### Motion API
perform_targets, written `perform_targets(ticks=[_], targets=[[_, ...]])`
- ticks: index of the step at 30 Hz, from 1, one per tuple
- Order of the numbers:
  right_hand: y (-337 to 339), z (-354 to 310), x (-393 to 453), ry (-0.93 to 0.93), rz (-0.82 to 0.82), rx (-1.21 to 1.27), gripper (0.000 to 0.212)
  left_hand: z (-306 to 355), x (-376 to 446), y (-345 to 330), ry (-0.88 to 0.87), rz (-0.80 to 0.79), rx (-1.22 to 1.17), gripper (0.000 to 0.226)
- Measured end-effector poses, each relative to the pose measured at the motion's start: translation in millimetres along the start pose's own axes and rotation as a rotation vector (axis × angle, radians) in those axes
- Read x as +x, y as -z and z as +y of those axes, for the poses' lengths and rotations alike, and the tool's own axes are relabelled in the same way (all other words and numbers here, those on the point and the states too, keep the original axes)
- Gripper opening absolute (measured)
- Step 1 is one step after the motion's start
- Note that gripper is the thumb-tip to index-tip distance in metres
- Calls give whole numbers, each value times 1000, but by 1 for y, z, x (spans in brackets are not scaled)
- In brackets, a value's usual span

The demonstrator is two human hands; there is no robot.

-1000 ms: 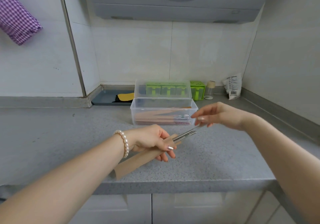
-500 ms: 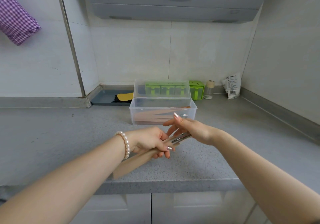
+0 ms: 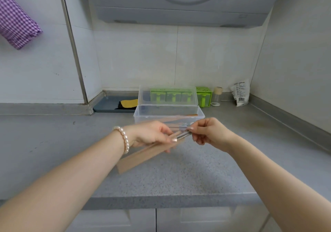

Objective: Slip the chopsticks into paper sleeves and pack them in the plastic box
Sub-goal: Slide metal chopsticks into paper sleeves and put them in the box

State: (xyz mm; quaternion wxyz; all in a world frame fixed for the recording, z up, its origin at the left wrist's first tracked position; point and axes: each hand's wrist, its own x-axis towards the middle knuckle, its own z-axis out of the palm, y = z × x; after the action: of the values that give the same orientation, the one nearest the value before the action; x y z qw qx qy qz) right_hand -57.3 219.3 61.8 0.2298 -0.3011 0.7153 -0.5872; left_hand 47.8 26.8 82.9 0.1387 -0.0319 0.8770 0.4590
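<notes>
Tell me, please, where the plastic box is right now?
The plastic box sits mid-counter, lid open, just behind both hands, before the green containers.

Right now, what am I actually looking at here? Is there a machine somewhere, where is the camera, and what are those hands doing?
There is no machine: a person works with two bare hands. The single picture comes from a camera worn on the person's head, looking forward and down, so the arms reach in from the bottom.

The left hand, with a pearl bracelet on its wrist, holds a brown paper sleeve. The right hand pinches the shiny ends of metal chopsticks sticking out of the sleeve's mouth.

Behind the hands, on the grey counter, stands a clear plastic box with its lid raised; more sleeved chopsticks seem to lie inside. Further back are green containers, a small jar and a white packet.
</notes>
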Motion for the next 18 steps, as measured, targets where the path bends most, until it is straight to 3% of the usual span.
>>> perform_targets(ticks=[2,4,6,9,13,18], targets=[[13,-6,7,47,155,83,18,9,1,22,-54,280,172,42],[32,-16,16,104,359,204,19,12,0,49,-93,510,21,42],[49,-24,24,145,554,313,14,5,3,71,-46,616,-152,37],[63,-27,42,123,713,305,12,-15,15,85,35,649,-147,31],[56,-22,75,-62,730,182,20,-34,32,79,31,702,-30,29],[35,-15,101,-286,474,192,23,-42,47,70,15,700,149,31]])
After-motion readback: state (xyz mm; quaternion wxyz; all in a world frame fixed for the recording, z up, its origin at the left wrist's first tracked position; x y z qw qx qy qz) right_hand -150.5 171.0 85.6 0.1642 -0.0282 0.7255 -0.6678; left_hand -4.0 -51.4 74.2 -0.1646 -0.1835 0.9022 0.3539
